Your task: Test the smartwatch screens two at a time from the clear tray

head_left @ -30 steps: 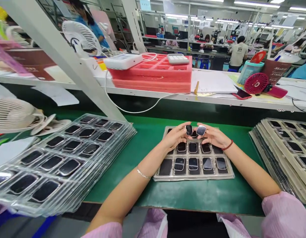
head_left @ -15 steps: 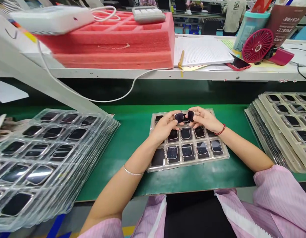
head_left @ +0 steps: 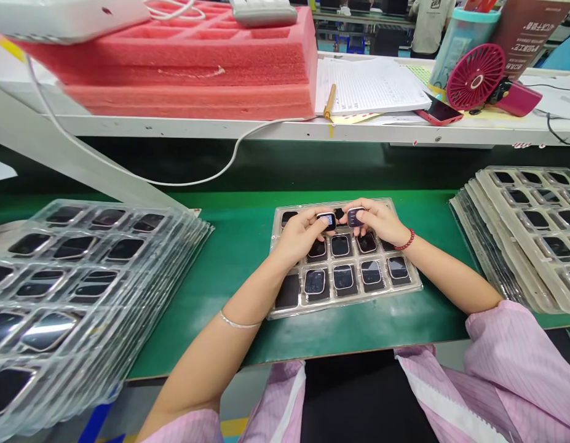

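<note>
Over the far part of a clear plastic tray (head_left: 347, 301), my left hand (head_left: 304, 232) is closed on a square smartwatch (head_left: 328, 220) whose lit screen shows a code-like pattern. Beside it, my right hand (head_left: 379, 220) grips a second smartwatch (head_left: 355, 217), its thumb on the screen, which shows faint text. The two watches are close together but apart. Several dark-screened watches (head_left: 344, 277) lie in the tray's pockets below my hands. A pocket at the tray's near left (head_left: 288, 291) has no watch in it. My hands cover part of the tray's far rows.
A tall stack of filled trays (head_left: 77, 271) stands at the left, another stack (head_left: 538, 215) at the right. Above the green bench, a shelf carries red foam (head_left: 187, 92), papers (head_left: 368, 86), a pen (head_left: 329, 101), a phone (head_left: 439, 112) and a pink fan (head_left: 476, 77). A white cable (head_left: 174, 183) hangs below it.
Both watch screens were dark and now show content: a pattern on the left one, text on the right one. My right thumb has come onto its screen. The view has shifted slightly.
</note>
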`<state>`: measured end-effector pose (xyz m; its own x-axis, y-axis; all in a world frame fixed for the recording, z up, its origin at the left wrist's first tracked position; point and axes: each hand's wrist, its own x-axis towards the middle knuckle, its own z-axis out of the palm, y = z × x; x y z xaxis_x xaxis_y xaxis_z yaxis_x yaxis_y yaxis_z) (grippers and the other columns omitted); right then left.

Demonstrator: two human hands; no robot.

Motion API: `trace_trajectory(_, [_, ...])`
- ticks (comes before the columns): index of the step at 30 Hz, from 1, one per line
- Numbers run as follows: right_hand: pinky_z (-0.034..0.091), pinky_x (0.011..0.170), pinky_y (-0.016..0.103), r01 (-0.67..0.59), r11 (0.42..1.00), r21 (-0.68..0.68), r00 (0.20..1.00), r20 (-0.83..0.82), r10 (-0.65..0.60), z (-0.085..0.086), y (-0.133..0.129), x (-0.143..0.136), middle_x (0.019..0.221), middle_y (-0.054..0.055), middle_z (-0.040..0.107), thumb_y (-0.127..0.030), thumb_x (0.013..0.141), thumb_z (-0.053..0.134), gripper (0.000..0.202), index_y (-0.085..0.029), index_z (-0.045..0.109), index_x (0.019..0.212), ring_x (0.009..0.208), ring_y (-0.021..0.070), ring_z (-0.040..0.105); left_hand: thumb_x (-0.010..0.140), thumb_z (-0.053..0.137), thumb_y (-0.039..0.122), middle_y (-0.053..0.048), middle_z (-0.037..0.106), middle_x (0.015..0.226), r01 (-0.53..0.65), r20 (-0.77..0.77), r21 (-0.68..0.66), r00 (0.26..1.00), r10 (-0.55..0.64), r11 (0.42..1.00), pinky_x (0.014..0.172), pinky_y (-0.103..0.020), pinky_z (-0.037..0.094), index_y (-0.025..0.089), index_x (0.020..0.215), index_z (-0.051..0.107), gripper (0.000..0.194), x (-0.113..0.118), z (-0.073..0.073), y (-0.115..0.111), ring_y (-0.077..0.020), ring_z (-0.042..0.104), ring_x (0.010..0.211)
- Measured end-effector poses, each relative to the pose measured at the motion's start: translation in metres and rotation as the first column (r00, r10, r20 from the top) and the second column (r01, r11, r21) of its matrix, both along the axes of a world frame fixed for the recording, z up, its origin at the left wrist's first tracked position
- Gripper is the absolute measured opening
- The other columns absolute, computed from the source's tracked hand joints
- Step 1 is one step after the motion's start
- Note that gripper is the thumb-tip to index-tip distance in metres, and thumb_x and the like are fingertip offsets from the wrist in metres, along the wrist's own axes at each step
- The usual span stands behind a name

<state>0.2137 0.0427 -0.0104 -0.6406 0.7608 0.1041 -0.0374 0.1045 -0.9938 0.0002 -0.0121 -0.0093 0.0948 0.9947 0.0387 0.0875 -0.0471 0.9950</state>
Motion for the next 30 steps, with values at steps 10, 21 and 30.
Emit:
trace_trajectory(10, [0.056, 0.055, 0.019, -0.023, 0.999, 0.04, 1.0, -0.001, 0.023, -0.0018, 0.0009, -0.001, 0.107, 0.007, 0.072, -0.018, 0.08, 0.064, 0.036, -0.017, 0.058, 0.116, 0.067, 0.0102, 0.068, 0.069, 0.074, 0.028, -0.006, 0.073, 0.099, -0.006, 0.016, -0.033, 1.0, 0.006, 0.999, 0.056, -0.024, 0.052, 0.017, 0.11, 0.064, 0.043, 0.0013, 0.0039, -0.0023, -0.0204, 0.073, 0.078])
trace_trajectory(21, [0.051, 0.05, 0.017, 0.001, 0.998, 0.064, 0.998, 0.065, -0.005, -0.0059, 0.0009, -0.001, 0.097, 0.008, 0.074, -0.028, 0.087, 0.066, 0.029, -0.014, 0.061, 0.112, 0.056, 0.0074, 0.062, 0.074, 0.072, 0.031, -0.006, 0.074, 0.086, -0.019, -0.013, -0.006, 1.0, 0.019, 1.0, 0.05, -0.023, 0.046, 0.015, 0.101, 0.067, 0.032, -0.0005, -0.0014, 0.0008, -0.0185, 0.072, 0.066])
trace_trajectory(30, [0.05, 0.05, 0.018, 0.0, 0.996, 0.089, 0.997, 0.083, -0.007, -0.004, -0.0022, -0.0019, 0.096, 0.008, 0.073, -0.027, 0.087, 0.062, 0.03, -0.012, 0.059, 0.113, 0.055, 0.0072, 0.06, 0.075, 0.072, 0.031, -0.005, 0.074, 0.088, -0.018, -0.012, -0.004, 1.0, 0.018, 1.0, 0.049, -0.022, 0.046, 0.016, 0.101, 0.066, 0.031, -0.0005, -0.0034, 0.0014, -0.0176, 0.071, 0.066])
